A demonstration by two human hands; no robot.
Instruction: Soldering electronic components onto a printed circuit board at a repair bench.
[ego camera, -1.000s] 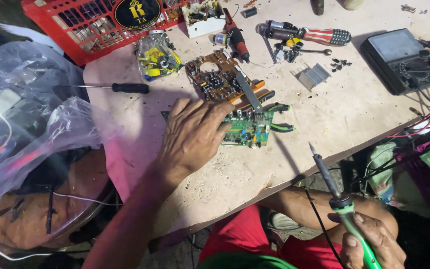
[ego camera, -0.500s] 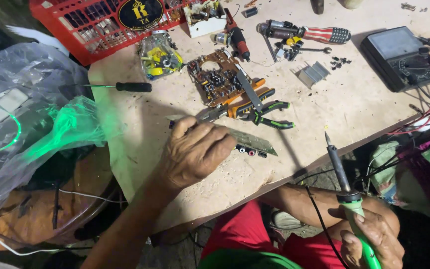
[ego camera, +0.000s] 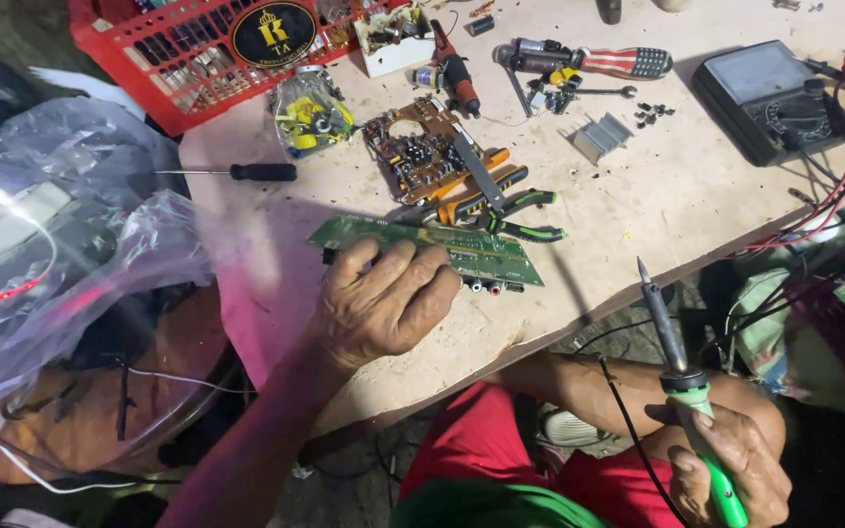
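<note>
Workbench [ego camera: 638, 225] – pale, scarred board, fills the upper right of the head view; everything small sits on it within arm's reach.

Clear plastic sheeting [ego camera: 61, 244] bunched at 9 o'clock, off the bench edge, over some bulky gear.

Red crate [ego camera: 168, 59] at 11 o'clock, pushed to the far corner – likely parts storage, kept out of the working patch.

Analogue meter [ego camera: 765, 98] at 2 o'clock, red leads trailing off the right edge, face turned toward the person for reading.

Green circuit board [ego camera: 442, 249], near centre, lifted off the bench and tilted; long edge runs 10 to 4 o'clock. Left hand [ego camera: 383, 303] is closed round its near edge, fingers over the top face, thumb hidden beneath – held so, I judge, to steady it and turn it to the light.

Brown circuit board [ego camera: 422, 152] at 12 o'clock, lying flat, set aside.

Pliers [ego camera: 501, 210], orange and green handled, just beyond the green board, partly resting against the brown one.

Right hand [ego camera: 726, 460] at 5 o'clock, below the bench edge over the lap, wrapped tight round the green handle of a soldering iron [ego camera: 672, 342]. Tip points up and away toward 12 – hot end kept well apart from the board and the leg.

Black-handled screwdriver [ego camera: 246, 172] at 10 o'clock, lying alone.
</note>
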